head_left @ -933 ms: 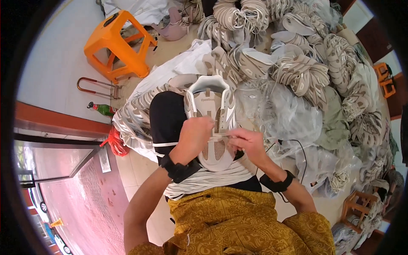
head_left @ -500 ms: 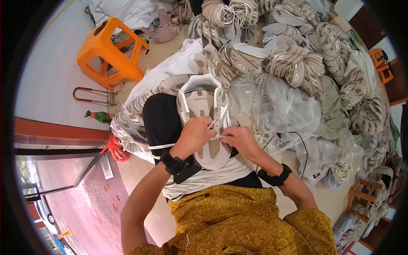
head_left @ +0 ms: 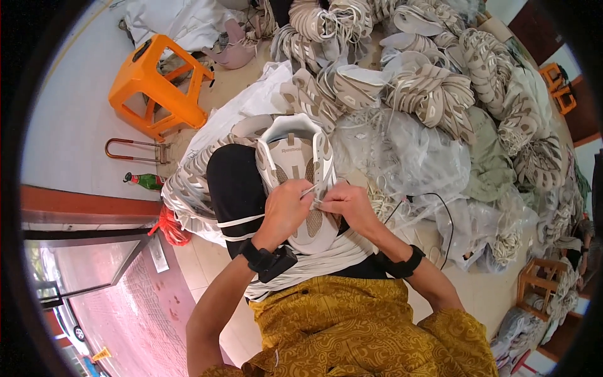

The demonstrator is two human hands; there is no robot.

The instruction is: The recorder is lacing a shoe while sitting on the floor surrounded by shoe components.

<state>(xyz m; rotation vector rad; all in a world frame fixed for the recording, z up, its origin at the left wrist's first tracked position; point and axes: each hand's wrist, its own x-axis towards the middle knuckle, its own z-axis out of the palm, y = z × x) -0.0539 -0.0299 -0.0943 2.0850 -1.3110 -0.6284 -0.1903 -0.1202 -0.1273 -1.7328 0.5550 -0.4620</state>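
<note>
An unfinished shoe upper (head_left: pixel 290 161), white and beige with tan mesh, rests across my lap, toe toward me. My left hand (head_left: pixel 288 206) is closed over its middle, pinching a thin white shoelace (head_left: pixel 311 189). From the right, my right hand (head_left: pixel 348 205) pinches at the lace by the eyelet edge; the fingertips of both hands almost meet there. A bundle of white laces (head_left: pixel 333 267) lies over my thighs below the toe, and a white strand crosses my dark left trouser leg (head_left: pixel 235 182).
Strung stacks of shoe uppers (head_left: pixel 430 94) are heaped ahead and to the right, with clear plastic bags (head_left: pixel 402 154) nearer. At left stand an orange stool (head_left: pixel 157 85), a green bottle (head_left: pixel 147 181) and a red bundle (head_left: pixel 173 227). A wooden stool (head_left: pixel 539 286) is at far right.
Both hands have shifted slightly at the eyelet edge, still pinching the lace. The whole view has moved a little; the shoe upper stays on my lap.
</note>
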